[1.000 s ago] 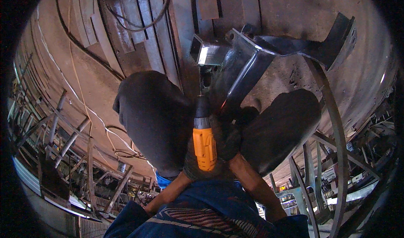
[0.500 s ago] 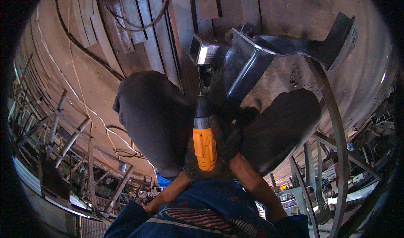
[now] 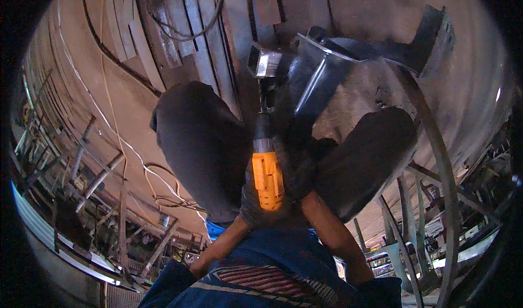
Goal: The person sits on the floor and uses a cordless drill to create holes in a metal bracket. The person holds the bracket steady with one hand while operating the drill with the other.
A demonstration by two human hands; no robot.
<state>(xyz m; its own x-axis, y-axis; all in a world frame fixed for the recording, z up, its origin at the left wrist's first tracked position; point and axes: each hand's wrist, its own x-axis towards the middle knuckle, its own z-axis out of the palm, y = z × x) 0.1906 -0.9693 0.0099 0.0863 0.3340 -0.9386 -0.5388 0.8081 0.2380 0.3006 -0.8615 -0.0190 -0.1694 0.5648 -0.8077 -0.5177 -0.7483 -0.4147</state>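
Observation:
An orange and black power drill (image 3: 267, 180) points away from me between my knees. My left hand (image 3: 251, 206), in a dark glove, is closed around its rear and underside. My right hand (image 3: 298, 180), gloved too, presses along the drill's right side; most fingers of both hands are lost in shadow. From the chuck, the thin bit reaches a dark metal workpiece (image 3: 313, 90) made of welded plates and a square tube end (image 3: 267, 63). Whether the bit is inside a hole I cannot tell.
Flat steel bars (image 3: 199, 41) lie on the brown floor ahead, with a dark looped cable (image 3: 188, 37) over them. A white cord (image 3: 117, 136) runs along the left. A curved metal strip (image 3: 436, 144) rises at the right, and metal frames (image 3: 98, 183) crowd both sides.
My view has shifted slightly, so the workpiece sits a little higher in it. The drill has tilted slightly, its rear end moving a little up and right. Both hands keep their hold.

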